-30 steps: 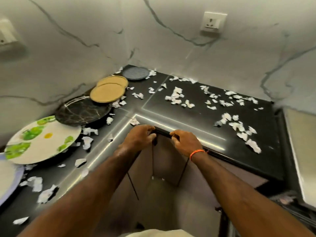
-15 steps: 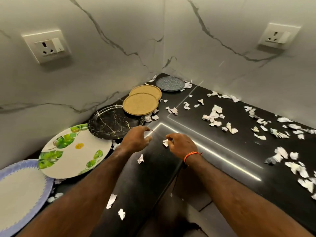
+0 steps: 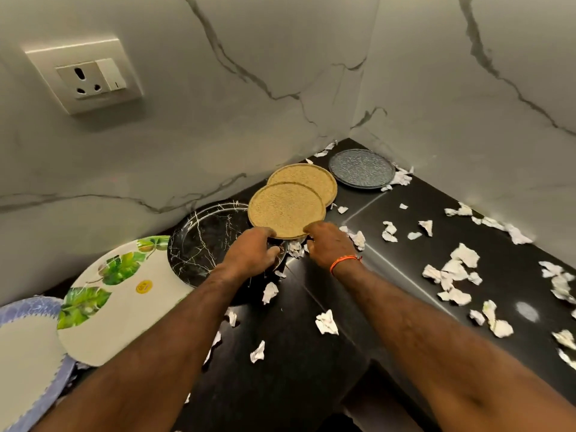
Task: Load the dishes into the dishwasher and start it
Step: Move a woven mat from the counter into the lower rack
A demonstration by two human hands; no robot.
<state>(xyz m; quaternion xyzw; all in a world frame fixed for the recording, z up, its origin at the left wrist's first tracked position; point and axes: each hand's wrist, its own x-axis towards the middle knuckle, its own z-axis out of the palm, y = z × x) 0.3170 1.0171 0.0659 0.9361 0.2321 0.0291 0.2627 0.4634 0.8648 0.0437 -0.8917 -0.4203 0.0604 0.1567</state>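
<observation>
Blue plate (image 3: 25,353) lay at far left edge, leaf plate (image 3: 118,304) beside it, black plate (image 3: 205,241) next. Left hand (image 3: 249,252) had moved up from counter (image 3: 311,385) edge, fingers curled at near rim of front gold plate (image 3: 285,208), centre frame. Right hand (image 3: 327,243) likewise forward, fingertips on same rim; grip unclear. Second gold plate (image 3: 314,179) behind, grey plate (image 3: 361,168) in corner. Paper scraps (image 3: 452,272) scattered right.

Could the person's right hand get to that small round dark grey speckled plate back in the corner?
Probably yes. The right hand is already at the nearer round gold plate, and only open black counter with paper scraps lies on the way to the dark grey speckled plate.
</observation>
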